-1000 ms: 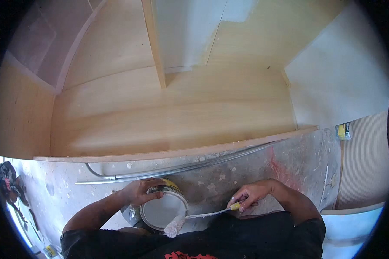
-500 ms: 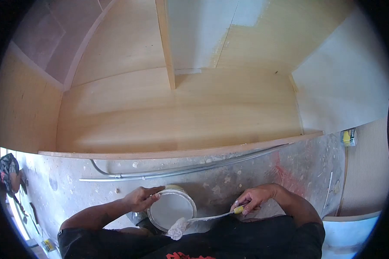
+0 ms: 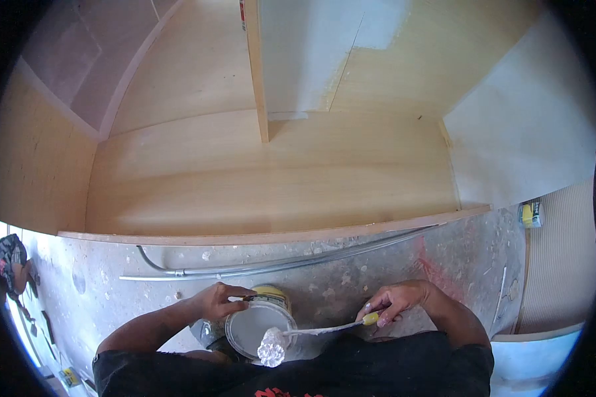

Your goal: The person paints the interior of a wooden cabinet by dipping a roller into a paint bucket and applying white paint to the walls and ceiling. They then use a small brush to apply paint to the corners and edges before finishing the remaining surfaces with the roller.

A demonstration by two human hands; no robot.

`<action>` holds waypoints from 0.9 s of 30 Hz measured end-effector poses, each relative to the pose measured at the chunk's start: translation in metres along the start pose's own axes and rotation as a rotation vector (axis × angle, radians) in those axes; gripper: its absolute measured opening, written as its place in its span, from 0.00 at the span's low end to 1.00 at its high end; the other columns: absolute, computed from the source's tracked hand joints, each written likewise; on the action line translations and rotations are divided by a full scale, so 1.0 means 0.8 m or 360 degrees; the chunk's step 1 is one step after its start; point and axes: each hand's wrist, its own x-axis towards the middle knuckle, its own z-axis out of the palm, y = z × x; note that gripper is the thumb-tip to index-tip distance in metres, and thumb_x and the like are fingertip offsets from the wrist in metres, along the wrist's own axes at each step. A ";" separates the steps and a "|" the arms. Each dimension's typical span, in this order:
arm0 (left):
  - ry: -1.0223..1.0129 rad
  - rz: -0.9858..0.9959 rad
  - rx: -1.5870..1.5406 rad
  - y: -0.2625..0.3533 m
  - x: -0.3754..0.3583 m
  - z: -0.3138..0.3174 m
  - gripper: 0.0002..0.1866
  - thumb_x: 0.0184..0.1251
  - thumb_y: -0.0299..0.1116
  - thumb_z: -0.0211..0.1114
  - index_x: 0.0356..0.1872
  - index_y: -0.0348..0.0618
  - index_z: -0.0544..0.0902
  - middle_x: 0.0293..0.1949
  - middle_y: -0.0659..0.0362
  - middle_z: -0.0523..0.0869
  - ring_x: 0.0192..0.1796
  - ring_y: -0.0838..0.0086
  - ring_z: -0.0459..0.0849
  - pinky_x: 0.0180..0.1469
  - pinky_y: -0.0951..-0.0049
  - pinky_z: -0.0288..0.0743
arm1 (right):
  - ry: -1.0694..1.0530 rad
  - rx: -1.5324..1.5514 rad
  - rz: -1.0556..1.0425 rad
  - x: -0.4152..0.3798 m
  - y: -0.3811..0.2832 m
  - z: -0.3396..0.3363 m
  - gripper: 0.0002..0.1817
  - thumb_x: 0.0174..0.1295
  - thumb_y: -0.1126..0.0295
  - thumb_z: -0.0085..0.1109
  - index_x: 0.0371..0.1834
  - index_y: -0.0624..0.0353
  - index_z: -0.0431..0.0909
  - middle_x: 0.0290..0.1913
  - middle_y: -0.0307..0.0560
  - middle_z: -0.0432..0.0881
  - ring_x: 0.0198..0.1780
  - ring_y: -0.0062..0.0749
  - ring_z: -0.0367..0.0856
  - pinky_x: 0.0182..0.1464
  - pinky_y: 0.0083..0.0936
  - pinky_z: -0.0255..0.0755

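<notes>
White paint is filling the tin point(image 3: 258, 324), which the left hand point(image 3: 218, 301) is gripping at the rim. Right hand point(image 3: 394, 301) is pinching the roller's yellow handle point(image 3: 371, 319), its head point(image 3: 271, 346) hanging just beyond the tin, away from those fingers.

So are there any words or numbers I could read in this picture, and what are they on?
None can be read.
Red print on the black shirt: cut off by the picture's edge, unreadable.
Yellow label on the round paint tin gripped by the left hand: too small and blurred.
Small yellow pack on the floor at right: blurred.
Red mark atop the wooden divider: too small.
The paint roller in the right hand bears no text.
</notes>
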 end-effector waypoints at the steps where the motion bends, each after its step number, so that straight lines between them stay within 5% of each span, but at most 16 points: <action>1: 0.0030 0.0045 0.0018 -0.005 0.000 -0.001 0.27 0.75 0.45 0.63 0.64 0.33 0.81 0.55 0.41 0.88 0.55 0.54 0.91 0.59 0.60 0.83 | 0.0058 -0.0015 -0.0023 -0.010 -0.012 0.004 0.31 0.69 0.64 0.69 0.73 0.61 0.74 0.36 0.33 0.81 0.29 0.14 0.74 0.32 0.16 0.69; 5: 0.0022 -0.0153 0.0089 0.046 -0.003 -0.036 0.29 0.74 0.52 0.65 0.61 0.34 0.84 0.48 0.43 0.91 0.52 0.55 0.92 0.57 0.60 0.84 | 0.0341 -0.0195 -0.0233 -0.063 -0.060 0.008 0.32 0.68 0.63 0.70 0.74 0.62 0.74 0.34 0.35 0.81 0.28 0.12 0.74 0.30 0.14 0.68; 9: 0.0072 0.0020 0.0385 0.116 -0.013 -0.077 0.33 0.67 0.59 0.69 0.56 0.36 0.86 0.42 0.47 0.93 0.44 0.57 0.93 0.48 0.61 0.87 | 0.0858 -0.0082 -0.0768 -0.124 -0.080 0.025 0.26 0.68 0.73 0.62 0.69 0.69 0.74 0.32 0.38 0.82 0.27 0.14 0.76 0.29 0.14 0.69; 10: 0.0223 0.0111 0.0391 0.139 -0.018 -0.086 0.28 0.63 0.51 0.73 0.54 0.36 0.88 0.37 0.49 0.92 0.41 0.61 0.93 0.46 0.64 0.86 | 0.1056 -0.0090 -0.0850 -0.132 -0.095 0.035 0.26 0.68 0.75 0.60 0.70 0.68 0.74 0.32 0.38 0.81 0.26 0.14 0.75 0.29 0.14 0.68; 16: 0.0873 0.0592 0.0617 0.177 -0.012 -0.153 0.29 0.65 0.55 0.69 0.49 0.34 0.87 0.40 0.49 0.90 0.43 0.61 0.91 0.40 0.64 0.84 | 0.2309 -0.0526 -0.1113 -0.106 -0.186 0.066 0.25 0.71 0.79 0.54 0.72 0.64 0.71 0.33 0.32 0.74 0.28 0.13 0.69 0.31 0.16 0.67; 22: 0.1366 0.0432 0.0744 0.179 0.026 -0.159 0.20 0.76 0.44 0.59 0.50 0.35 0.86 0.44 0.43 0.86 0.47 0.45 0.85 0.50 0.53 0.79 | 0.2561 -0.0471 -0.1709 -0.095 -0.190 -0.011 0.23 0.75 0.76 0.53 0.73 0.62 0.69 0.35 0.34 0.73 0.30 0.14 0.69 0.32 0.17 0.68; 27: 0.1403 0.0203 0.0897 0.145 0.049 -0.155 0.26 0.82 0.49 0.49 0.47 0.34 0.86 0.44 0.41 0.85 0.50 0.45 0.84 0.55 0.50 0.75 | 0.2756 -0.0443 -0.1861 -0.117 -0.222 -0.049 0.24 0.77 0.75 0.52 0.74 0.61 0.65 0.36 0.35 0.72 0.30 0.14 0.68 0.33 0.17 0.67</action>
